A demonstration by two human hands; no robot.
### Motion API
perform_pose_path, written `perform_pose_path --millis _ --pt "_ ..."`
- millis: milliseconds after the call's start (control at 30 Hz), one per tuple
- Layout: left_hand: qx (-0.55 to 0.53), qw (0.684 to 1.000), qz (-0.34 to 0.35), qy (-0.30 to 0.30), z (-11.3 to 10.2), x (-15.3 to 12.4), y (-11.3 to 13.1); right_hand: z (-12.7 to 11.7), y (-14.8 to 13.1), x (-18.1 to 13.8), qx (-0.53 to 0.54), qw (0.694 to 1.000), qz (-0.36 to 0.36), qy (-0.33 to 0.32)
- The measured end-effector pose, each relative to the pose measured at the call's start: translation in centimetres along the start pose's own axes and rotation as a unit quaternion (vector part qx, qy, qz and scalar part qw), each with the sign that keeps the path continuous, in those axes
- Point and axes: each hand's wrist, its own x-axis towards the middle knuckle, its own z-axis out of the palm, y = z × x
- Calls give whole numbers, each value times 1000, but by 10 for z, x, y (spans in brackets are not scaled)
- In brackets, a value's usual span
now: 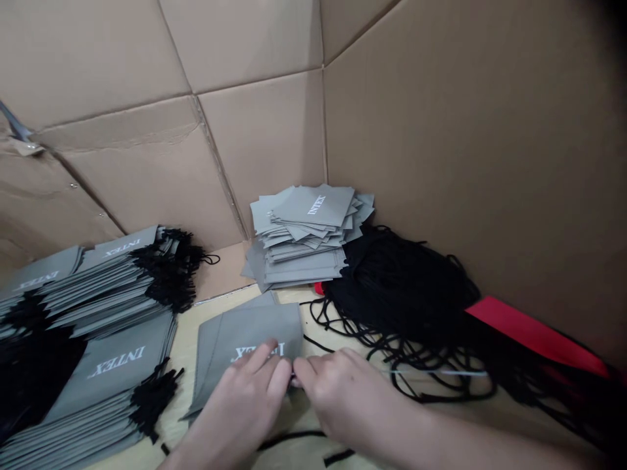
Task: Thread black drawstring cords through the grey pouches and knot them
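Closest to the camera, both bare hands crowd the tabletop's (186, 333) front edge, fingertips meeting at the right edge of a grey pouch (215, 352). Left hand (257, 382) lies partly over the printed face and pinches that edge, seemingly steadying the fabric; right hand (337, 385) is curled tight against it, thumb and finger closed on a small dark bit (294, 380), too blurred to name. Close-up work, by the look of it!

Past the right knuckles runs a thin pale rod (435, 373); whether that hand holds it, I can't tell. A loose black cord (294, 438) crosses below the wrists.

Over to the left edge: neat corded stacks (117, 362), tassel-like black ends bunched together on their right, probably lined up to keep strings from tangling. Up at the back corner, a messier plain stack (318, 212) leans near the cardboard wall (470, 163), with a heap of cords (401, 287) beside it, likely kept on the right for easy reach. Red strip (539, 339) lies by the right edge.
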Motion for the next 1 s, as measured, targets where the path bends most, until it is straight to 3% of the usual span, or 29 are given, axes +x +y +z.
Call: perform_pose_path --millis 100,267,367,567,667,800,1000 --pt "8 1000 -9 -13 1 1 -3 0 3 1 -23 999 -18 19" --pt "62 994 -69 50 -6 1 -31 -22 27 6 -14 998 47 26" --pt "80 991 -102 26 -8 3 -32 -23 31 7 -16 999 22 30" --pt "39 999 -22 -6 1 5 -6 -7 18 6 0 999 -45 12" --pt "49 995 -84 -27 -8 2 -19 -13 31 7 -5 999 -13 29" --pt "42 990 -138 0 -21 -1 -35 -16 47 10 -32 996 -1 78" --pt "-7 998 -57 33 -10 5 -7 -3 24 10 -31 996 -53 63"
